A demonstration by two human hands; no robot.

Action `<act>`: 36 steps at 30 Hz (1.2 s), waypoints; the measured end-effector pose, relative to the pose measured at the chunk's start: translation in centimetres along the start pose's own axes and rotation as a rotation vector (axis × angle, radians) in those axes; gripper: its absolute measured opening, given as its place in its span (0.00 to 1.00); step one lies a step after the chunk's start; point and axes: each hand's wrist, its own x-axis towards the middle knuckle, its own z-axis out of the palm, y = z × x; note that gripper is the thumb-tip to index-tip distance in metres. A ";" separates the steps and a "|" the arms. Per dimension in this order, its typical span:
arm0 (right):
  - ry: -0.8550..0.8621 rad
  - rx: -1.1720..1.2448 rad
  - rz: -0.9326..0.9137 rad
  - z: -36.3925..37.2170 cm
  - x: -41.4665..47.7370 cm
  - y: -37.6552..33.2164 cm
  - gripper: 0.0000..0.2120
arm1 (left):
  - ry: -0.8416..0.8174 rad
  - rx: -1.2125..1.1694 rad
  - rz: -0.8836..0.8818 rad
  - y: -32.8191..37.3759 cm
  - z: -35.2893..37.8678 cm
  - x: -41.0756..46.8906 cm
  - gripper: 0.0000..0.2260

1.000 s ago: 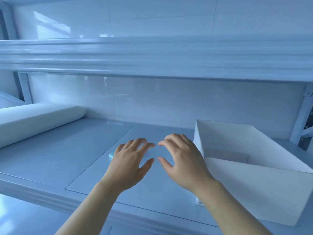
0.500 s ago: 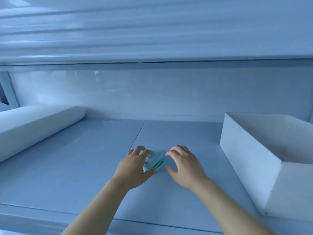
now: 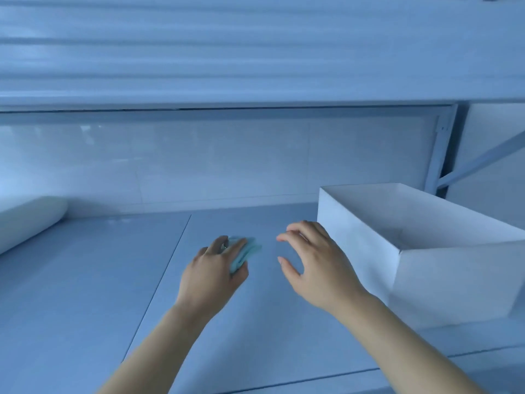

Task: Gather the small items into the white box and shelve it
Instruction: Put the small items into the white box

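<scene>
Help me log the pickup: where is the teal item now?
In the head view, the teal item is gripped by the left hand near frame centre, just left of the empty right hand, with the white box farther right.

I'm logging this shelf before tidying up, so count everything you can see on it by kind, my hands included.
teal item: 1, blurred, gripped by the left hand
white box: 1
white roll: 1
hands: 2, the left hand and the empty right hand
Total: 5
</scene>
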 end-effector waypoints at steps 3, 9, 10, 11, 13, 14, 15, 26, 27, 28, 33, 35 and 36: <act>0.080 -0.040 0.016 -4.1 -0.3 1.4 0.12 | 0.099 -0.081 0.095 4.1 -1.1 1.5 0.19; 0.131 -0.131 0.115 -11.0 -2.2 7.3 0.12 | 0.219 -0.191 0.243 12.1 -2.2 3.5 0.18; 0.121 -0.132 0.138 -11.8 -2.8 8.5 0.13 | 0.230 -0.203 0.258 13.3 -2.2 3.8 0.18; 0.111 -0.130 0.159 -12.6 -3.4 9.6 0.13 | 0.242 -0.211 0.269 14.6 -2.1 4.1 0.17; 0.081 -0.121 0.179 -13.8 -4.7 11.8 0.14 | 0.265 -0.220 0.276 17.1 -1.8 4.7 0.17; 0.067 -0.116 0.178 -14.2 -5.3 12.7 0.15 | 0.272 -0.224 0.274 18.3 -1.6 5.0 0.17; 0.056 -0.106 0.179 -14.6 -5.7 13.4 0.15 | 0.278 -0.233 0.269 19.5 -1.4 5.2 0.17; -0.156 -0.041 0.045 -15.9 -8.6 18.8 0.22 | 0.285 -0.142 0.075 27.5 -0.2 3.6 0.15; -0.161 -0.013 0.036 -16.0 -8.7 18.9 0.22 | 0.268 -0.121 0.058 28.0 -0.2 3.2 0.14; -0.165 0.006 0.026 -16.2 -9.0 18.9 0.22 | 0.250 -0.100 0.043 28.5 -0.3 2.7 0.14; -0.161 0.054 -0.015 -18.0 -11.1 17.9 0.21 | 0.218 -0.054 0.026 30.4 -1.5 0.5 0.14; -0.153 0.063 -0.009 -19.0 -11.9 17.1 0.21 | 0.200 -0.046 0.046 31.2 -2.2 -0.6 0.14; -0.148 0.059 -0.012 -19.4 -12.3 16.7 0.21 | 0.195 -0.045 0.056 31.5 -2.4 -1.0 0.13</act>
